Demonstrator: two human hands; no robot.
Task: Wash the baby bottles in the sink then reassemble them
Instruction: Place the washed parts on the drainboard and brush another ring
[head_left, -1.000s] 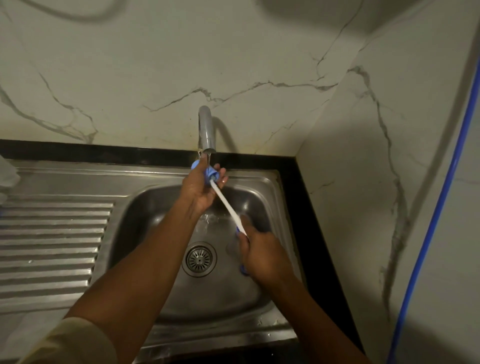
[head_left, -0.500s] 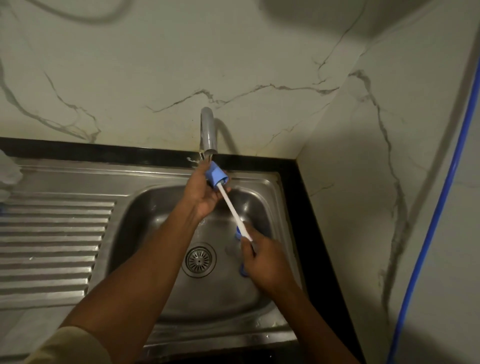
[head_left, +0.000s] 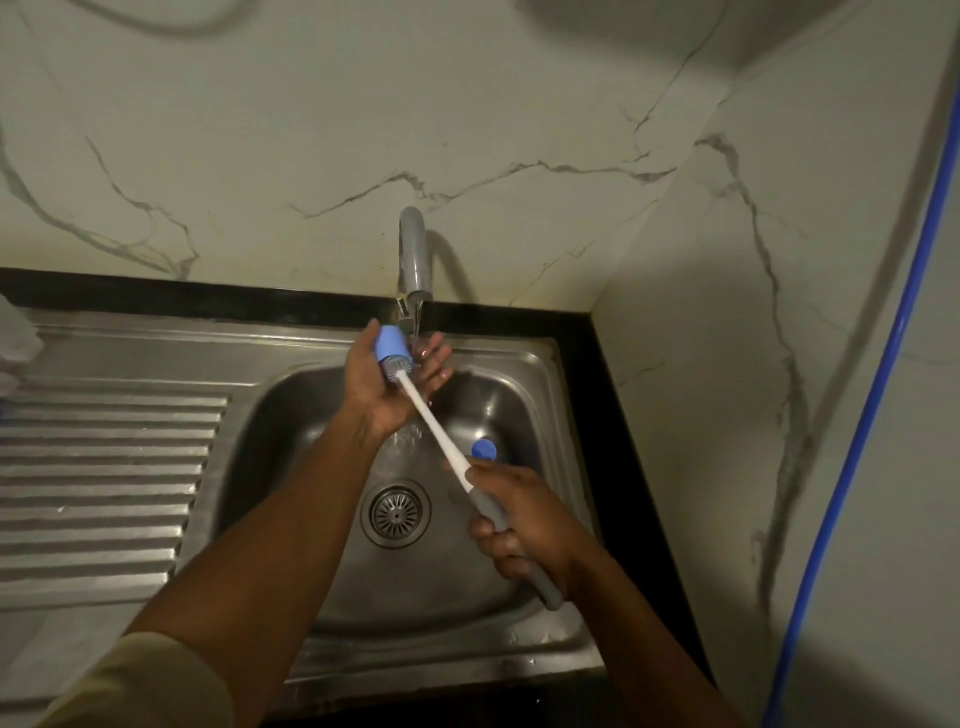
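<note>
Left hand (head_left: 387, 382) cups a small blue bottle part (head_left: 392, 345) directly under the tap (head_left: 414, 260); thumb on its far side, fingers (head_left: 434, 358) spread loosely at its 3 o'clock, so a light hold, not a clamp; water runs over it and the palm. Right hand (head_left: 519, 525) is wrapped firmly round the grey grip of the bottle brush (head_left: 441, 441); white shaft runs up toward 11 o'clock, bristle head pushed into the blue part's open end.

Second blue piece (head_left: 483, 448), round cap-like, lies in the sink (head_left: 540, 364) basin at roughly 1 o'clock from the drain (head_left: 396, 514), just beside the right hand's knuckles; cannot tell whether it touches the brush. No bottle body clearly seen; a pale object at the far left edge of the drainboard (head_left: 104, 467) is too cropped to name.

Handling judgement: blue part looks like light, rigid plastic, wet and probably slick; best pinched across its outer wall, thumb opposing fingers, open end facing the brush; squeezing harder risks it squirting out. Brush shaft is thin, likely flexes; hold stays on the grey grip for twisting. Loose cap is small, could slide toward the drain; pick by its rim.
</note>
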